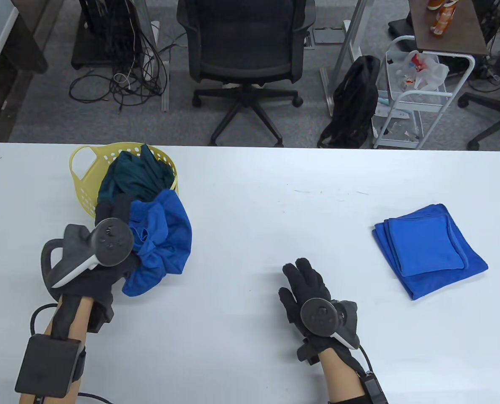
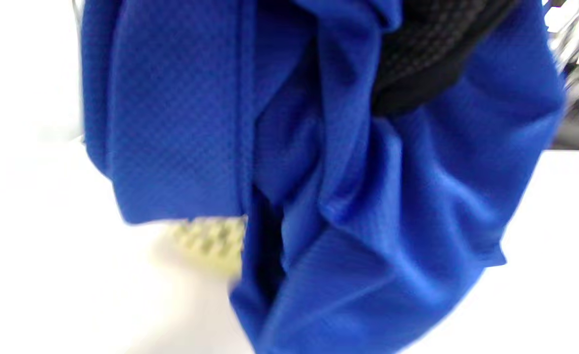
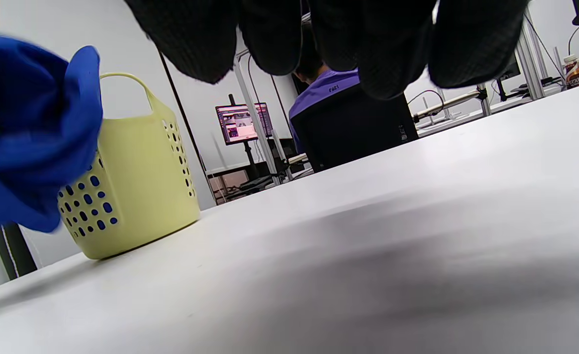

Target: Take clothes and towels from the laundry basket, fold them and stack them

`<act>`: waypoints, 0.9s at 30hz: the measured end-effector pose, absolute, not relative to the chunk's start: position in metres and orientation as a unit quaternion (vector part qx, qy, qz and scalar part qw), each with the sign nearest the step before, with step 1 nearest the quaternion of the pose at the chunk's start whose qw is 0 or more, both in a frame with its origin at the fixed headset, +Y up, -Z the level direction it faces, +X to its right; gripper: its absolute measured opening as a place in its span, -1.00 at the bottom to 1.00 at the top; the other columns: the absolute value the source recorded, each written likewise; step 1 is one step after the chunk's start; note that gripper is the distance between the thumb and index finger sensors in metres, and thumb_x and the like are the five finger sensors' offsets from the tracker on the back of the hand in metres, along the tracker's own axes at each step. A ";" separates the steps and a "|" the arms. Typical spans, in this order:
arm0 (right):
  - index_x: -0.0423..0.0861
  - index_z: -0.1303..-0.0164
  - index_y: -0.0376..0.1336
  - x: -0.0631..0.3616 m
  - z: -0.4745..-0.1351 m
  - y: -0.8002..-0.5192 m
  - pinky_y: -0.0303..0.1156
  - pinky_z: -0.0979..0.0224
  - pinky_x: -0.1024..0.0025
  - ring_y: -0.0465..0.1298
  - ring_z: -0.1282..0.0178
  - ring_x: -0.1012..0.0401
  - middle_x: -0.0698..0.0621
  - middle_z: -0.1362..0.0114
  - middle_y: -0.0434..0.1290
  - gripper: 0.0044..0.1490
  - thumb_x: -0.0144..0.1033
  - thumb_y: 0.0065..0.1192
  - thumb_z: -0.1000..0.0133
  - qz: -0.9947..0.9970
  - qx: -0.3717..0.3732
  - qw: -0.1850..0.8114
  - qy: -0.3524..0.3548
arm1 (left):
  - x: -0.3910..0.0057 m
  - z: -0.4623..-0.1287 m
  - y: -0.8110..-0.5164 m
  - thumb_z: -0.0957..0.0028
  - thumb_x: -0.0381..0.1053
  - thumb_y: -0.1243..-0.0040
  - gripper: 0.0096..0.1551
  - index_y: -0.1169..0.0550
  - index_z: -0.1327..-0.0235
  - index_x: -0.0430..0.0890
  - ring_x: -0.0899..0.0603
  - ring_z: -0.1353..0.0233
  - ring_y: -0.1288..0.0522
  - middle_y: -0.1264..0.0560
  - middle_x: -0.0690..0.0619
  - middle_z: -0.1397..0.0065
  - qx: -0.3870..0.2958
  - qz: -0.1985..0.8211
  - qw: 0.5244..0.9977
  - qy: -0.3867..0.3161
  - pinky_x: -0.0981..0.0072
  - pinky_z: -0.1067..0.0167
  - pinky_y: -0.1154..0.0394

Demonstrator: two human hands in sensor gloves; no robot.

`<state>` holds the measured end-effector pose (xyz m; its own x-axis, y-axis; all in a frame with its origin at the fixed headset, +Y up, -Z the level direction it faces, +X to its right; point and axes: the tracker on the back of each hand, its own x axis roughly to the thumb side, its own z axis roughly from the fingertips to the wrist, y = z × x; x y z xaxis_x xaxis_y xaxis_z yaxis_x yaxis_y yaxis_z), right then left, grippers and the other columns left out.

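Note:
A yellow laundry basket point(image 1: 83, 185) stands at the table's far left and holds a dark teal garment point(image 1: 134, 176). My left hand point(image 1: 107, 261) grips a crumpled blue garment point(image 1: 161, 244) and holds it above the table in front of the basket. The cloth fills the left wrist view point(image 2: 319, 196), with my gloved fingers point(image 2: 432, 54) bunched in it. My right hand point(image 1: 304, 286) lies flat and open over the table's middle and holds nothing. Its fingertips point(image 3: 279, 34) hang above the bare table. Two folded blue towels point(image 1: 429, 248) lie stacked at the right.
The basket point(image 3: 137, 187) and the hanging blue cloth point(image 3: 28, 132) show at the left of the right wrist view. A white table point(image 1: 254, 202) stretches between my hands and the towel stack. An office chair point(image 1: 246, 63) and a cart point(image 1: 418, 97) stand beyond the far edge.

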<state>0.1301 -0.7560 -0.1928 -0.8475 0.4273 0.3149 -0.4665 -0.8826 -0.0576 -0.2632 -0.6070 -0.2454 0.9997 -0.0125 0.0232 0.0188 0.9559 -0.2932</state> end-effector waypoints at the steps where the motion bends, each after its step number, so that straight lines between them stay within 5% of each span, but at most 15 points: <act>1: -0.28 -0.70 0.07 0.130 -0.193 -0.756 0.29 -0.42 -0.39 0.25 -0.55 -0.37 -0.46 -0.71 0.05 -0.25 -0.21 0.12 -0.37 0.959 0.148 0.234 -0.066 | -0.264 -0.254 -0.620 -0.06 0.16 -0.51 0.56 0.35 -0.78 -0.18 -0.07 -0.26 -0.66 0.06 -0.62 -0.79 -0.171 -0.027 0.985 0.002 0.04 -0.22 -0.62; 5: -0.28 -0.70 0.07 0.131 -0.192 -0.755 0.29 -0.42 -0.39 0.25 -0.55 -0.37 -0.46 -0.71 0.05 -0.25 -0.20 0.12 -0.37 0.960 0.148 0.231 -0.064 | -0.268 -0.262 -0.631 -0.15 0.23 -0.38 0.14 0.05 -0.80 0.15 -0.03 -0.26 -0.67 -0.24 -0.29 -0.78 -0.099 -0.061 0.993 0.036 0.09 -0.24 -0.63; 13: -0.28 -0.70 0.08 0.133 -0.194 -0.756 0.29 -0.42 -0.40 0.25 -0.55 -0.37 -0.46 -0.71 0.05 -0.25 -0.20 0.12 -0.37 0.959 0.143 0.237 -0.059 | -0.272 -0.252 -0.607 -0.18 0.11 -0.36 -0.40 -0.48 -0.49 0.10 0.01 -0.16 -0.77 -0.58 -0.09 -0.49 0.069 -0.025 0.996 0.052 0.18 -0.19 -0.71; 17: -0.28 -0.70 0.08 0.133 -0.194 -0.756 0.29 -0.42 -0.40 0.25 -0.55 -0.37 -0.45 -0.71 0.05 -0.25 -0.20 0.12 -0.37 0.958 0.145 0.239 -0.059 | -0.263 -0.226 -0.570 -0.23 0.12 -0.30 -0.42 -0.44 -0.50 0.07 0.05 -0.13 -0.74 -0.57 -0.10 -0.42 0.199 -0.015 0.979 0.044 0.20 -0.19 -0.70; 22: -0.28 -0.71 0.06 0.137 -0.196 -0.754 0.30 -0.41 -0.39 0.27 -0.54 -0.37 -0.48 -0.70 0.07 -0.24 -0.19 0.11 -0.37 0.943 0.136 0.301 -0.048 | -0.223 -0.157 -0.520 -0.29 0.10 -0.21 -0.41 -0.34 -0.55 0.06 0.03 -0.25 -0.68 -0.46 -0.10 -0.51 0.406 0.069 0.908 -0.073 0.14 -0.33 -0.63; 24: -0.29 -0.75 -0.01 0.137 -0.197 -0.753 0.32 -0.41 -0.39 0.31 -0.52 -0.37 -0.50 -0.70 0.07 -0.17 -0.14 0.08 -0.38 0.928 0.146 0.343 -0.022 | -0.205 -0.134 -0.517 -0.30 0.11 -0.19 -0.41 -0.31 -0.56 0.07 0.04 -0.28 -0.67 -0.44 -0.09 -0.53 0.449 0.087 0.882 -0.109 0.15 -0.35 -0.62; 27: -0.33 -0.84 -0.29 0.131 -0.202 -0.760 0.29 -0.40 -0.47 0.27 -0.56 -0.45 -0.60 -0.73 -0.06 0.11 0.20 -0.17 -0.39 0.816 0.216 0.522 0.122 | -0.173 -0.119 -0.544 -0.31 0.10 -0.18 -0.40 -0.29 -0.56 0.05 0.04 -0.30 -0.65 -0.42 -0.09 -0.54 0.436 0.153 0.865 -0.198 0.14 -0.37 -0.61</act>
<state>0.1313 -0.7605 -0.2017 -0.3626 0.9043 0.2253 -0.7988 -0.4261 0.4248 -0.1733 -0.5437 -0.1188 0.8750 0.0927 0.4751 -0.4369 0.5738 0.6928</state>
